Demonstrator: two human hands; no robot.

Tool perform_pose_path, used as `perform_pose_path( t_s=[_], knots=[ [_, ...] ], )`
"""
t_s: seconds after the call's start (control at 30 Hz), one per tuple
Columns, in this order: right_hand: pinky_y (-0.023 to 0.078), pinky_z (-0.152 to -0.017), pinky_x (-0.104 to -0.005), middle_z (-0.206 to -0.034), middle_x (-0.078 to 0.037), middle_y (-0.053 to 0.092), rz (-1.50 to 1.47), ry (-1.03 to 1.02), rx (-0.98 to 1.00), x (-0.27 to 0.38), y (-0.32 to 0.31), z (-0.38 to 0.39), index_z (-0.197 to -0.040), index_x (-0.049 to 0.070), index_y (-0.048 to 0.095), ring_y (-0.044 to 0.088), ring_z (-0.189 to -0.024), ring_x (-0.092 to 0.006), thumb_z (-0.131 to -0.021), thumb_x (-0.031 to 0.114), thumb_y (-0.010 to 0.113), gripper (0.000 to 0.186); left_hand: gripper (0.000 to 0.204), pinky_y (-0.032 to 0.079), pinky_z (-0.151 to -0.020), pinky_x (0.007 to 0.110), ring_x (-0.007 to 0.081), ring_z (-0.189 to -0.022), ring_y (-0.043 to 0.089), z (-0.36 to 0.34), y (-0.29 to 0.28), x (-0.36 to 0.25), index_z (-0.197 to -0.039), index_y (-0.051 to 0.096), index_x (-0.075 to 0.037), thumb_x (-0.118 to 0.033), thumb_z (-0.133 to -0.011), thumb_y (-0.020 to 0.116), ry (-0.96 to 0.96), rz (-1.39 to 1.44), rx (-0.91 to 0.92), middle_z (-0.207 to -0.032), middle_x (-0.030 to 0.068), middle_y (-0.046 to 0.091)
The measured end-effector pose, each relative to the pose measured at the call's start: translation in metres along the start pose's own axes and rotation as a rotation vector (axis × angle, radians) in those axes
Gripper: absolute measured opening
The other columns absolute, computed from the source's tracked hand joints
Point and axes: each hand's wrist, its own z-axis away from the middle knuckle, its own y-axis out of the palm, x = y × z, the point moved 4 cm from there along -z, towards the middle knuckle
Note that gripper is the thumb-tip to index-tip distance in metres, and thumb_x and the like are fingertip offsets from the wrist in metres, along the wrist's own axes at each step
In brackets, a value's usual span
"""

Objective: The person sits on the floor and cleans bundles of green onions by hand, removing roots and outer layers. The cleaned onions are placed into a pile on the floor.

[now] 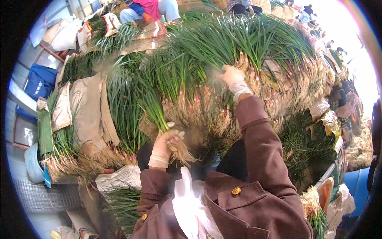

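My left hand [166, 144], in a pale glove, is closed round a small bunch of rooted green onion-like plants [161, 119]. Its long leaves slant up and to the left, and the straw-coloured roots hang below my fingers. Farther forward and to the right, my right hand [232, 76], also gloved, reaches to the front of a large heap of the same plants [223, 40]. Its fingers are curled at the leaves; the fingertips are blurred, and what they hold, if anything, cannot be made out.
Brown sacking [87, 111] covers part of the plants on the left. A blue bag [40, 81] and a wire mesh [47, 196] are farther left. More plants [304, 147] lie to my right, beside a blue barrel [356, 191]. Another person [149, 10] sits at the back.
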Motion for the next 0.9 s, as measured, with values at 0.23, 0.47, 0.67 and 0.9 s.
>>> perform_pose_path(
  t_s=[0.23,0.47,0.67,0.9],
  knots=[
    [0.040,-0.064,-0.0222,-0.078,0.001,0.067,-0.986,-0.225,0.870,0.030,-0.001,0.038,-0.088,0.006,0.073,0.053,-0.066,-0.0051,-0.091,0.044,0.066,0.038,0.025,0.057,-0.067,0.029,0.0165,-0.072,0.067,0.001,0.012,-0.020,-0.104,0.059,-0.004,-0.019,-0.088,0.070,0.003,-0.053,0.064,-0.085,0.0070,0.068],
    [0.047,-0.080,-0.0278,-0.087,-0.001,0.068,-1.173,-0.379,0.761,0.066,0.035,0.120,-0.103,0.006,0.070,0.060,-0.081,-0.0112,-0.097,0.046,0.056,0.043,0.028,0.046,-0.059,0.019,0.0088,-0.063,0.059,-0.019,0.062,-0.024,-0.098,0.066,-0.004,-0.030,-0.088,0.071,-0.117,-0.260,0.171,-0.077,0.0030,0.068],
    [0.045,-0.069,-0.0266,-0.087,-0.001,0.061,-0.903,-0.460,0.761,0.079,0.072,0.171,-0.111,0.005,0.062,0.053,-0.073,-0.0120,-0.096,0.056,0.051,0.055,0.014,0.042,-0.055,0.020,0.0071,-0.063,0.055,-0.031,0.041,-0.002,-0.099,0.063,-0.004,-0.009,-0.088,0.068,0.055,-0.225,0.105,-0.082,0.0018,0.066],
    [0.046,-0.065,-0.0298,-0.082,-0.004,0.062,-0.874,-0.352,0.465,0.045,0.079,0.161,-0.088,0.008,0.069,0.052,-0.069,-0.0123,-0.097,0.041,0.056,0.037,0.017,0.046,-0.055,0.017,0.0073,-0.063,0.060,-0.011,0.016,0.005,-0.102,0.061,-0.002,-0.010,-0.088,0.067,-0.057,-0.137,0.114,-0.091,0.0136,0.071]
  ],
)
